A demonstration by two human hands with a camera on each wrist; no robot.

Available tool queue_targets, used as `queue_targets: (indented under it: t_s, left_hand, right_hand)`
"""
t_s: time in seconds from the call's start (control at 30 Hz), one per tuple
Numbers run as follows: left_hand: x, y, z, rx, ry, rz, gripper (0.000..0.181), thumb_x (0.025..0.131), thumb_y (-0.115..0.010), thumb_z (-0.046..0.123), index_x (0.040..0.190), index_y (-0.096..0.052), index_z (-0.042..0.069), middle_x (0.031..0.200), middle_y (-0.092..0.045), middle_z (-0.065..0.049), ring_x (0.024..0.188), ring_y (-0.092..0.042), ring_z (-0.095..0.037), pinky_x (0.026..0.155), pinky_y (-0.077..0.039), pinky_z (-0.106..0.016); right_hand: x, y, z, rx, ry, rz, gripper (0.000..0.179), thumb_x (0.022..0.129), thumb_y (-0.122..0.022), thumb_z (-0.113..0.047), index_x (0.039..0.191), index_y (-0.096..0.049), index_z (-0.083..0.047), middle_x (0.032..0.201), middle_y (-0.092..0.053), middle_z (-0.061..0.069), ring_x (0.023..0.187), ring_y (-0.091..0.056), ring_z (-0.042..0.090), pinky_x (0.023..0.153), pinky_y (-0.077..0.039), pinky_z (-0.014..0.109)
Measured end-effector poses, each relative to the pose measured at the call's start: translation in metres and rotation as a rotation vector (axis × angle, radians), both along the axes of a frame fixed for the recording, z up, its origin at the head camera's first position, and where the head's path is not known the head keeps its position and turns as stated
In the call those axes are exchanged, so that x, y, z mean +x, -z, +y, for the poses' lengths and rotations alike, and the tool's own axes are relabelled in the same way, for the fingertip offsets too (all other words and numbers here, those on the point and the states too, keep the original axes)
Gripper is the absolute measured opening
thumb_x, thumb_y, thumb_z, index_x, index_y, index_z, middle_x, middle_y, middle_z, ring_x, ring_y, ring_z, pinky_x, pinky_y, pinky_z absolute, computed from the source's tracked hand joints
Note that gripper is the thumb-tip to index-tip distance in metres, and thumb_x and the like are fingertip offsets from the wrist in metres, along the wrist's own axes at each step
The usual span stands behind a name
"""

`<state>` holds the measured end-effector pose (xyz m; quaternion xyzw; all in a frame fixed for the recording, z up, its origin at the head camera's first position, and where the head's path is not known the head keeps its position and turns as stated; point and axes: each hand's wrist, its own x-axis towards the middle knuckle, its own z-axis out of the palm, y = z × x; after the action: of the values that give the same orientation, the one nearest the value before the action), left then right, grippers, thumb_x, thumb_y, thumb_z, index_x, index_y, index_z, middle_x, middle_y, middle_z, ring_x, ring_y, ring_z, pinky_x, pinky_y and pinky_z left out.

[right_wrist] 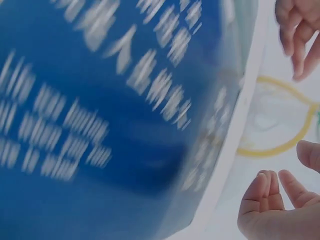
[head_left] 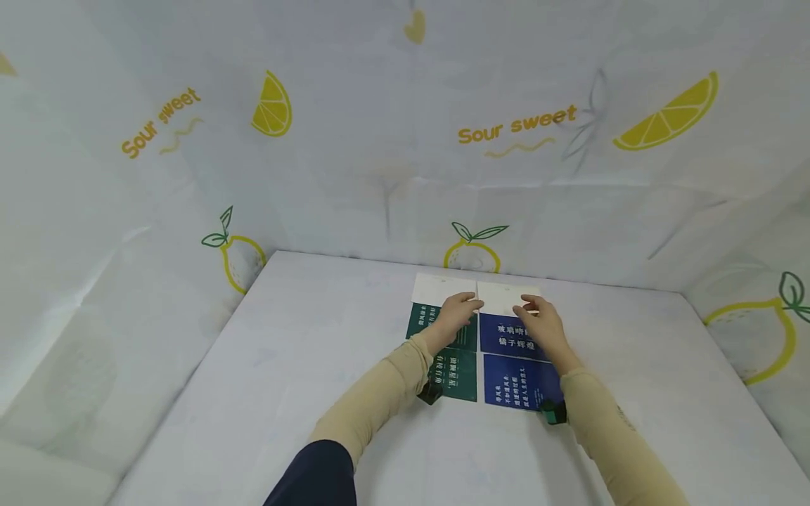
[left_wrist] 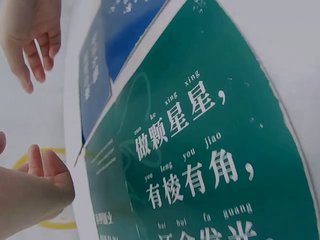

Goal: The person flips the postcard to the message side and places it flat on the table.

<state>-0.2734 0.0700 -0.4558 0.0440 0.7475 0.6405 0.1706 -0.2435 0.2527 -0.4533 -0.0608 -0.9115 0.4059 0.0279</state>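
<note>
My left hand (head_left: 457, 313) hovers over a green card (head_left: 420, 318) with white print, its fingers loosely bent and holding nothing. To its right, my right hand (head_left: 543, 325) is above a blue card (head_left: 496, 337), also holding nothing, with thumb and fingers apart. The two hands face each other across a gap. Nearer me lie a second green card (head_left: 465, 376) and a second blue card (head_left: 515, 379). Large white characters show on a green card (left_wrist: 200, 145) in the left wrist view. Print on a blue card (right_wrist: 120, 125) is blurred in the right wrist view.
Beyond the coloured cards lie two white cards (head_left: 436, 287), side by side near the back of the white table (head_left: 304, 337). A white backdrop (head_left: 354, 140) with lemon drawings rises behind and at the sides. A small dark device (head_left: 430, 392) is under the left wrist.
</note>
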Motion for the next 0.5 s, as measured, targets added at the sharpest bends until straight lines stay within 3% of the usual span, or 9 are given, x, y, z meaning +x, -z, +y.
queue_targets:
  t_s: [0.27, 0.5]
  left_hand:
    - [0.004, -0.008, -0.024, 0.025, -0.057, -0.008, 0.047, 0.086, -0.051, 0.031, 0.13, -0.042, 0.015, 0.123, -0.051, -0.007, 0.113, -0.047, -0.029, 0.091, -0.04, -0.04]
    - [0.009, -0.007, -0.043, -0.014, -0.08, -0.009, 0.052, 0.086, -0.05, 0.034, 0.132, -0.038, 0.014, 0.125, -0.049, -0.009, 0.115, -0.046, -0.029, 0.094, -0.038, -0.042]
  right_hand:
    - [0.006, -0.013, -0.032, -0.089, -0.078, -0.046, 0.06, 0.088, -0.047, -0.038, 0.135, -0.029, -0.005, 0.125, -0.041, 0.023, 0.113, -0.043, 0.037, 0.09, -0.04, 0.048]
    - [0.015, -0.019, -0.052, -0.153, -0.129, -0.139, 0.068, 0.086, -0.049, -0.04, 0.138, -0.02, -0.007, 0.133, -0.033, 0.022, 0.121, -0.036, 0.038, 0.095, -0.037, 0.05]
